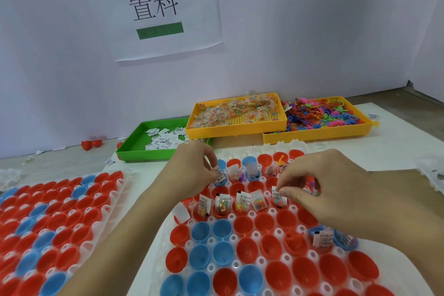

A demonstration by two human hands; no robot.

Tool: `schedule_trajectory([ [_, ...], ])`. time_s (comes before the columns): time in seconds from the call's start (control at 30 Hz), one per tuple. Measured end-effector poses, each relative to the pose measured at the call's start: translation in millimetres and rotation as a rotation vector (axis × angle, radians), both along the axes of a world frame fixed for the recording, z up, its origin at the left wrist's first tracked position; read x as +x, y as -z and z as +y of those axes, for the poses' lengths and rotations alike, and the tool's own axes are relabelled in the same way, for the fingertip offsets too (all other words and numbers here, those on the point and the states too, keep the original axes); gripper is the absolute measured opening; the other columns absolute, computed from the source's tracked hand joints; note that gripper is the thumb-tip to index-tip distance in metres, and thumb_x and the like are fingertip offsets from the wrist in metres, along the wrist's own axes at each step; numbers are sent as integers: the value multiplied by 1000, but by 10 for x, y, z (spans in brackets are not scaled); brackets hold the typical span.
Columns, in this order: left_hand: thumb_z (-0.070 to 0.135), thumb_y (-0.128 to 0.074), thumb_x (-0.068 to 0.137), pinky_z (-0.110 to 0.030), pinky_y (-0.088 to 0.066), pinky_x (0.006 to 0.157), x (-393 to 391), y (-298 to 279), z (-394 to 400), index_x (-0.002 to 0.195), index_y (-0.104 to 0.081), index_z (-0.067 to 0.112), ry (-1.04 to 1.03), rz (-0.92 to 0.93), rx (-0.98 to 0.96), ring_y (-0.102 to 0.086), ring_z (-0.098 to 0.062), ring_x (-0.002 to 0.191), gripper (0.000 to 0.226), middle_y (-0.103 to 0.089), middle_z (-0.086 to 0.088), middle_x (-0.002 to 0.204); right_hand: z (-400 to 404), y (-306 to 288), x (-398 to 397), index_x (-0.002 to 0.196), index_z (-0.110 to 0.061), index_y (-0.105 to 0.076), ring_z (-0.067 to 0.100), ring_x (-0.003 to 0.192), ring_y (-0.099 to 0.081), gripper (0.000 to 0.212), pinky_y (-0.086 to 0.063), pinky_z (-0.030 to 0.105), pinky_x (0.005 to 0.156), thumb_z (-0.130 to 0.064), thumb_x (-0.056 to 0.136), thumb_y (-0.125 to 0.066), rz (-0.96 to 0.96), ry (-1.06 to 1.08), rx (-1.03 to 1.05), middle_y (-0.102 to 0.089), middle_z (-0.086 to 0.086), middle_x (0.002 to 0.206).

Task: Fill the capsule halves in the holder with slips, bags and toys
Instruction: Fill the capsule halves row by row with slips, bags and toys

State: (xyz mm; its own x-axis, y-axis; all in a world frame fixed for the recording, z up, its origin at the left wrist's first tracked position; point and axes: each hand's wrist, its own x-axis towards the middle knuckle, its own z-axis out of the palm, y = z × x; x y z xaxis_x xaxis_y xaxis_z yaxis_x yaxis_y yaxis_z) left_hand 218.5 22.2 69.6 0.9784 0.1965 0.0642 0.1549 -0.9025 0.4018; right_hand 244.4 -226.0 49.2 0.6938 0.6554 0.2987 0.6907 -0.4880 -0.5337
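A white holder [271, 211] lies on the counter [389, 151] in front of the person, its sockets set with red and blue capsule halves [245, 226]. Most halves in the near rows sit open with nothing in them; those in the middle row hold printed paper slips and small clear bags of coloured beads [258, 202], and a few in the far row also show small toys.

The left hand [192, 173] pinches a slip [220, 174] between thumb and fingers over a blue half in the far row. The right hand [324, 190] pinches another slip [278, 196] at a red half in the middle row, where beads show beneath it.

A second holder [55, 218], to the left, carries red and blue halves too.

Beyond the holders, a green tray [134, 149] contains loose slips. A yellow tray [236, 130] just beside it on the right holds bead bags, and a second yellow tray [312, 137] farther right holds a heap of bright plastic toy figures.

On the wall behind hangs a white sheet [165, 7] printed with "置料" between two green bars. The print on the slips is too small to read.
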Motion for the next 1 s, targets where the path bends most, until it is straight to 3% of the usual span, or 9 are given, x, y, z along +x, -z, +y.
schedule_trajectory([
  [0.17,12,-72,83,-13,-35,50,-15,-13,-22,87,-65,28,27,-3,0,-54,-1,63,18,-58,9,78,0,-8,0,78,-39,-74,-5,86,-62,14,-45,8,79,-26,84,-76,-14,10,16,-65,-32,91],
  [0.3,13,-70,86,-16,-35,51,-19,12,-43,89,-65,28,34,-9,8,-51,-4,62,16,-56,8,76,0,-28,-13,79,-39,-75,-6,86,-61,16,-44,6,75,-24,84,-76,-13,14,9,-67,-25,75],
  [0.6,9,-72,84,-23,-48,60,10,23,-95,91,-60,26,53,13,30,-60,-10,71,22,-65,0,86,-3,-64,-35,84,-37,-76,-6,88,-60,11,-47,11,79,-27,87,-73,13,14,-10,-67,-22,77],
  [0.77,10,-72,84,-18,-42,54,21,38,-97,81,-55,28,67,-7,69,-58,-6,67,25,-63,2,82,68,55,-8,80,-26,-73,1,75,-61,8,-47,22,80,-23,88,-73,57,58,50,-65,-18,74],
  [0.93,15,-74,82,-25,-49,61,11,82,-86,85,-58,27,49,-29,83,-57,-10,69,20,-59,2,83,78,66,1,81,-23,-73,1,76,-60,8,-44,20,81,-25,89,-71,48,64,36,-64,-18,74],
  [1.0,16,-74,82,-24,-45,61,10,99,-69,87,-58,27,50,-47,87,-52,-7,69,20,-54,4,83,64,24,-15,82,-25,-74,1,77,-60,7,-46,20,81,-25,89,-71,37,55,13,-64,-18,75],
])
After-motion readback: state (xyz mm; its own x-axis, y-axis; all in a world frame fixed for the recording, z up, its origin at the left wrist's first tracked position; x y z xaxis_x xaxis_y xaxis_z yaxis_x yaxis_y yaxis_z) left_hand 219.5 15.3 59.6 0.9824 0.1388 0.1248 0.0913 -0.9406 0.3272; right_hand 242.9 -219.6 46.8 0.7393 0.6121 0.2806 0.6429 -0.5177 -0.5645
